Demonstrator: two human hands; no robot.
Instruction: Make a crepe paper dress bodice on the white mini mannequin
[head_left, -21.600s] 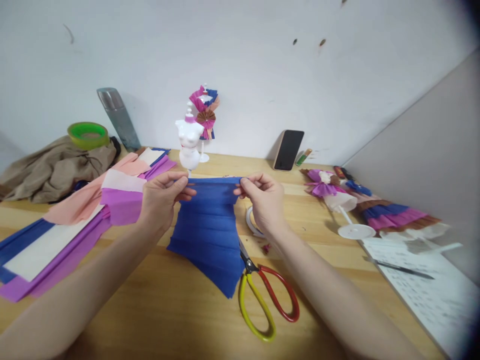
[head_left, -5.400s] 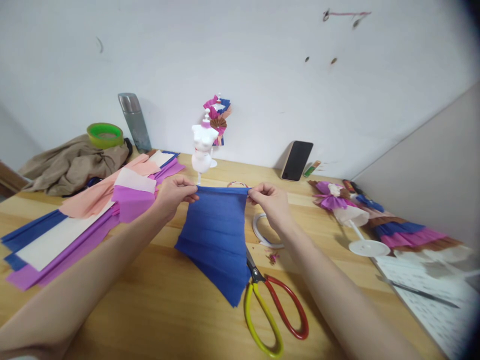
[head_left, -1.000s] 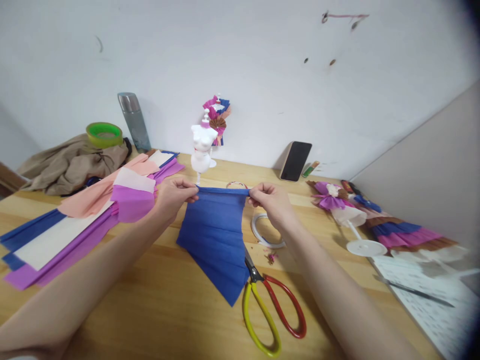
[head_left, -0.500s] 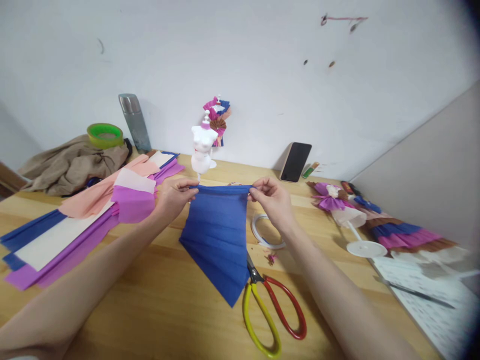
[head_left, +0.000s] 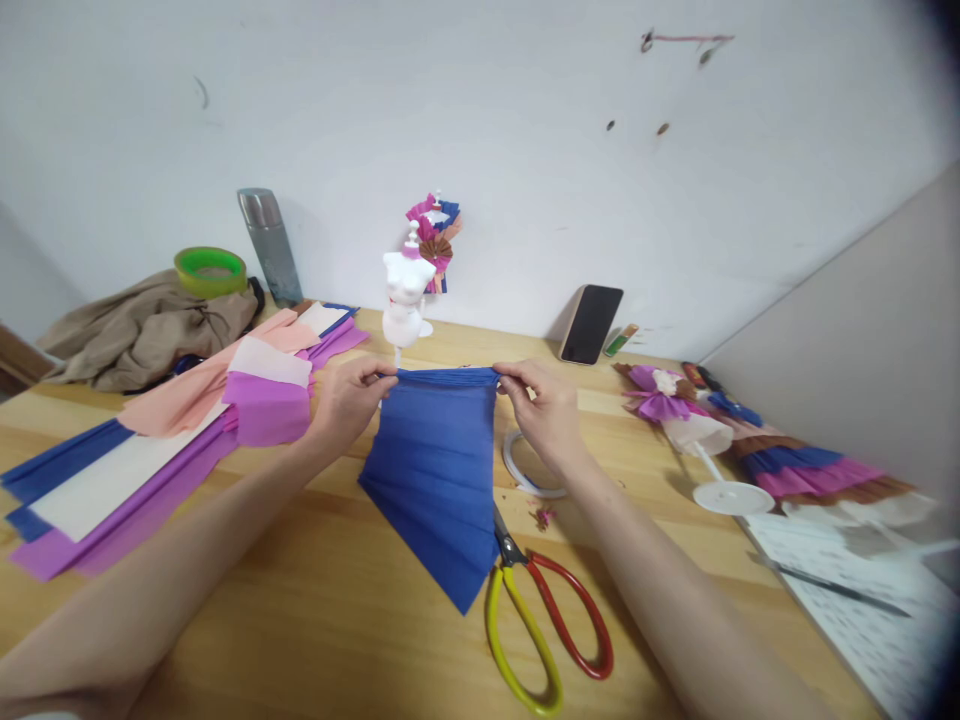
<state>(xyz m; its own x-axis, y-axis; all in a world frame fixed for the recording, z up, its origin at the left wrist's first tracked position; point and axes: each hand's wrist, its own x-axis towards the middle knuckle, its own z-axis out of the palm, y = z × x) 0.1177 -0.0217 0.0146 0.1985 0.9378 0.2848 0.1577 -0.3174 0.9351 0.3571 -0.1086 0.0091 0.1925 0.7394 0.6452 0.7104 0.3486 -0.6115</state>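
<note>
A sheet of blue crepe paper (head_left: 435, 460) stretches between my hands, its far edge gathered into a narrow folded band. My left hand (head_left: 351, 398) pinches the left end of that band, and my right hand (head_left: 541, 402) pinches the right end. The paper fans out toward me to a pointed lower corner. Scissors (head_left: 513, 560) with one yellow and one red handle lie by its right side, the blades partly hidden under the paper. Just behind the paper stands a small white dress form (head_left: 406, 290). A white ring-shaped roll (head_left: 517, 470) is partly covered by my right hand.
Crepe paper strips (head_left: 180, 450) in several colours lie at left, near a bottle (head_left: 268, 245) and green tape (head_left: 187, 285) on brown cloth (head_left: 127, 335). A phone (head_left: 592, 322) leans on the wall. At right are dressed forms (head_left: 810, 460) and a pen (head_left: 840, 590) on printed paper (head_left: 825, 640).
The gathered band at the far edge looks more bunched, and my right hand has shifted slightly left and down. Both hands keep their pinch on the paper.
</note>
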